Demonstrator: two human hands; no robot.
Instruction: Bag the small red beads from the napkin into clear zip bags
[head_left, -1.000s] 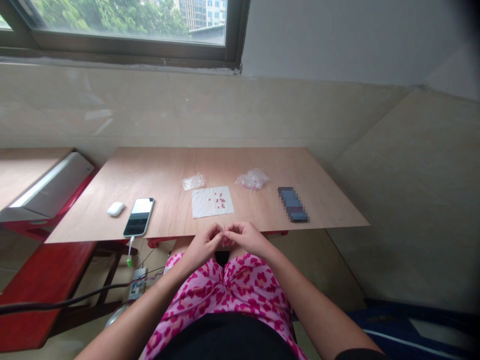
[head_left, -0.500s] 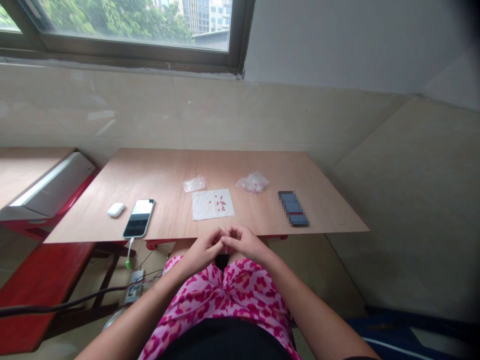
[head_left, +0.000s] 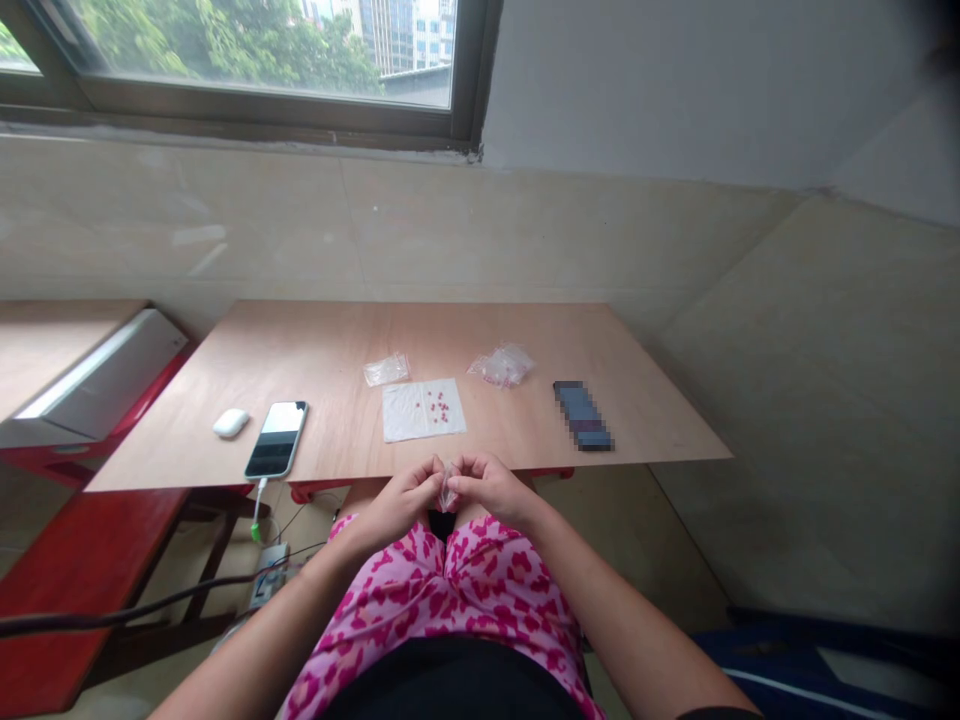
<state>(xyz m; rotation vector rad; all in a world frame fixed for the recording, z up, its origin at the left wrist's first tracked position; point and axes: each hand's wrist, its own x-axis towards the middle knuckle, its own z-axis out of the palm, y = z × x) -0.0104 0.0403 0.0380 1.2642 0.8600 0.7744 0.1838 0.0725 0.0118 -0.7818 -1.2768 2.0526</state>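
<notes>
Left hand (head_left: 405,495) and right hand (head_left: 491,490) both half-curled, pinching a tiny clear plastic baggie (head_left: 448,492) between them, just off the front edge of the plywood desk (head_left: 337,340).

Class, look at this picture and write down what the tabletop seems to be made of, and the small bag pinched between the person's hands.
The tabletop looks like bare plywood: a pale, unpainted sheet with a matte finish. The small bag seems to be thin, clear plastic, glossy and see-through, though it is too small and partly hidden to tell more.
</notes>
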